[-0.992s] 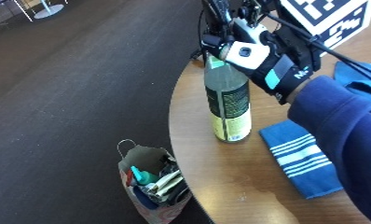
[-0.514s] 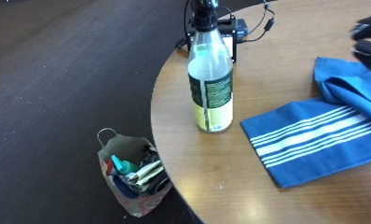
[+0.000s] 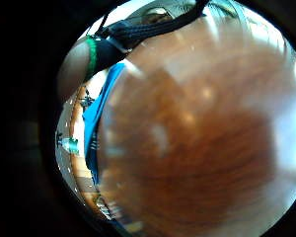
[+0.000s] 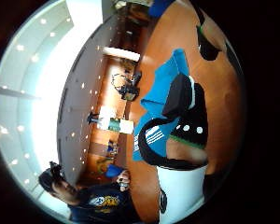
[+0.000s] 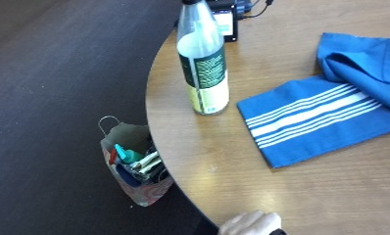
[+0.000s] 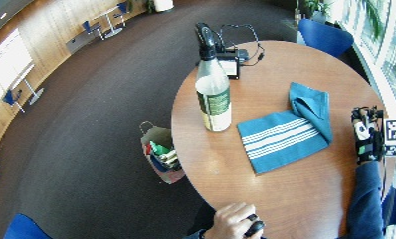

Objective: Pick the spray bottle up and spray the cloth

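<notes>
The spray bottle [image 5: 205, 68], clear glass with a green and yellow label and a black spray head [image 6: 204, 34], stands upright near the table's left edge. The blue cloth with white stripes [image 5: 309, 120] lies flat to its right, and its far end [image 5: 368, 61] is folded over. My gloved right hand [image 6: 365, 138] rests at the table's right edge, beyond the cloth and far from the bottle, with relaxed fingers that hold nothing. It is out of the outside view. In the thumb side palm view the cloth [image 4: 161, 93] and the bottle [image 4: 111, 124] show small and distant.
The round wooden table [image 6: 297, 199] carries a black box with cables [image 6: 229, 67] behind the bottle. A bare hand [image 6: 234, 223] rests at the near edge. An open bag with tools [image 5: 135, 169] stands on the dark carpet beside the table.
My gloved hand has left the bottle's head and moved right, past the cloth and out of the outside view. The bottle stands where it was. The outside camera has shifted.
</notes>
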